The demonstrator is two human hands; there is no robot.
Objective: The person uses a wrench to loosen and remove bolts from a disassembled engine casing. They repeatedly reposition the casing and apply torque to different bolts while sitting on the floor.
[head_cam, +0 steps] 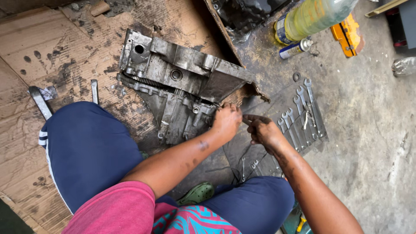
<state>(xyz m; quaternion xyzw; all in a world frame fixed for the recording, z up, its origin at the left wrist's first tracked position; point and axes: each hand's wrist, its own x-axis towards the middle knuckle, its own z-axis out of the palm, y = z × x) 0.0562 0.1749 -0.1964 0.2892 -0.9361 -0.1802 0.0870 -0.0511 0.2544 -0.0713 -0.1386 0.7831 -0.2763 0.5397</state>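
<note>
A greasy grey metal engine casing [182,82] lies on oil-stained cardboard [47,52]. My left hand [226,122] rests curled at the casing's near right edge, fingers closed against the metal; whether it grips a small part is hidden. My right hand [262,129] is just beside it, fingers pinched together and pointing at the left hand, over a dark mat. Whatever sits between its fingertips is too small to tell.
A row of several spanners [301,115] lies on the mat to the right. A yellow-green plastic bottle [314,17], a small spray can [294,48] and an orange tool [346,35] lie at the back. Metal bars [40,100] lie left. My knees flank a green shoe [197,193].
</note>
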